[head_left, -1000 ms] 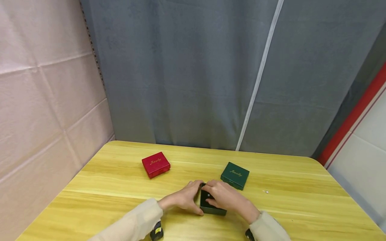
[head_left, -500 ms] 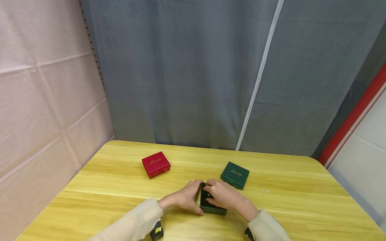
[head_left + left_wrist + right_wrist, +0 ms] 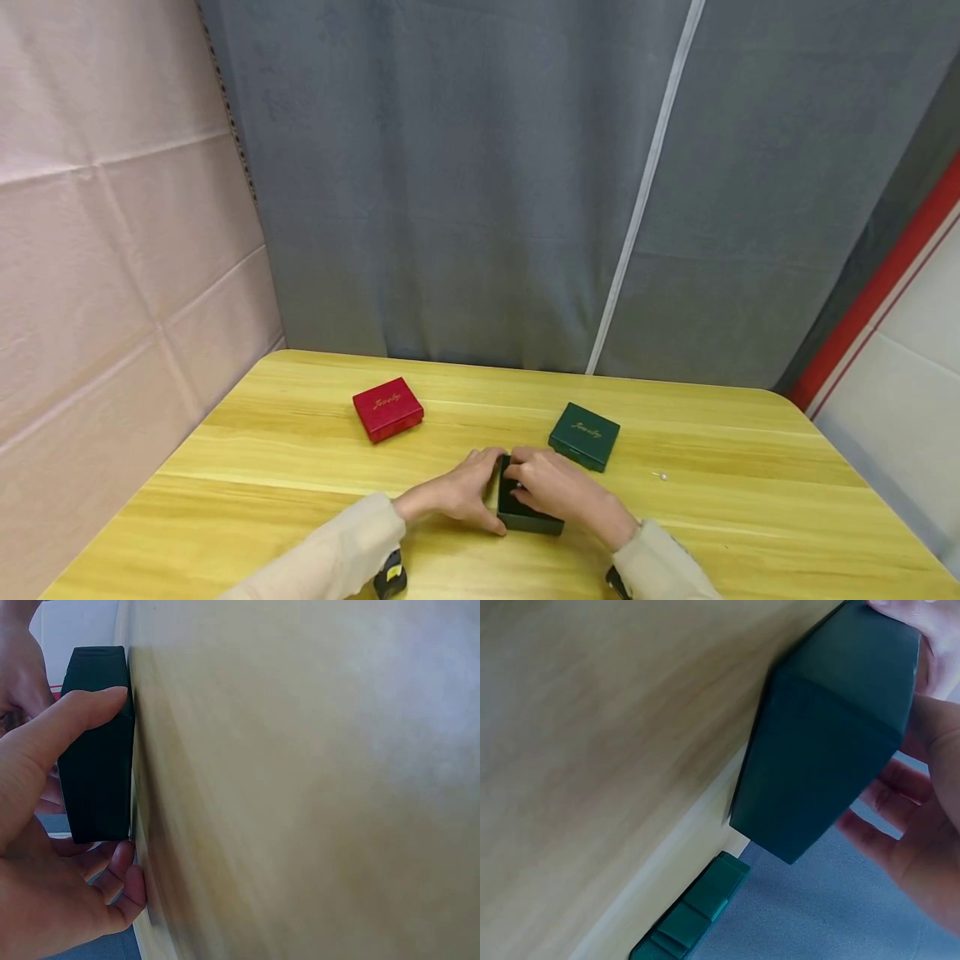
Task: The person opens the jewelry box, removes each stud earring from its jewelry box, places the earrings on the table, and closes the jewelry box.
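Dark green box point(image 3: 530, 522) stands lidless on the table point(image 3: 750, 500), directly before the person, between both hands. Left hand point(image 3: 461, 493) grips it: thumb pressed on the near wall, fingers reaching round to the far side — presumably a brace, since so light a box would slide under a push from the other side. Right hand point(image 3: 558, 487) arches over from the right, fingers bent down into the dark interior; a small bright bead point(image 3: 519, 485) shows at the fingertips. Whether they pinch it cannot be told — the hand hides the contact. Lidded red box point(image 3: 387, 410) and lidded green box point(image 3: 585, 437) sit farther back, likely to leave working room. Small pearl-tipped piece point(image 3: 661, 477) lies apart at right, probably within right-hand reach
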`<state>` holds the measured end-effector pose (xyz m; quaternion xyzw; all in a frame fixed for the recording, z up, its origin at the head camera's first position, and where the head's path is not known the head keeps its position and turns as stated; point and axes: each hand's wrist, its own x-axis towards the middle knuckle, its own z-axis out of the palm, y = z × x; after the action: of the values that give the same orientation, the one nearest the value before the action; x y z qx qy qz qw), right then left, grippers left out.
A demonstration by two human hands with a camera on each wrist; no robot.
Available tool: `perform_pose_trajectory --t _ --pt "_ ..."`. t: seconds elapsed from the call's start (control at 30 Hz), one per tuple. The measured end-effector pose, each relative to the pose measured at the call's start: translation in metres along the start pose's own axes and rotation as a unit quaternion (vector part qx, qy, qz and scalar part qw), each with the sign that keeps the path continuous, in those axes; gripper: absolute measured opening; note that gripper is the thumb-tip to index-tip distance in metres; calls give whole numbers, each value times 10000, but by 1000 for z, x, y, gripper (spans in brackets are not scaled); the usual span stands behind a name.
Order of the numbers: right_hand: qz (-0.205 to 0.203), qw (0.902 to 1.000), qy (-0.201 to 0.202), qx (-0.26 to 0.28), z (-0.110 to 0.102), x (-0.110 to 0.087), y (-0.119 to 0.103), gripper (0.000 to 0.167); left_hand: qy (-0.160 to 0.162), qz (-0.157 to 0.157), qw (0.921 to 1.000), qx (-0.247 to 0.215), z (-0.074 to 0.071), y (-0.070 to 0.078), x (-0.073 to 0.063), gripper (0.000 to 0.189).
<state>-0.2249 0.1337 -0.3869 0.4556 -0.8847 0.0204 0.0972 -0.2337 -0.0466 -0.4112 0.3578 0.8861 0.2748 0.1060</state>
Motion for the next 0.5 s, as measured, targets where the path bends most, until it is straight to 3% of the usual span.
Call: perform_pose_trajectory --t 0.5 --pt "-101 9999 50 -57 2 3 -4 4 8 -22 10000 62 0 1 0 90"
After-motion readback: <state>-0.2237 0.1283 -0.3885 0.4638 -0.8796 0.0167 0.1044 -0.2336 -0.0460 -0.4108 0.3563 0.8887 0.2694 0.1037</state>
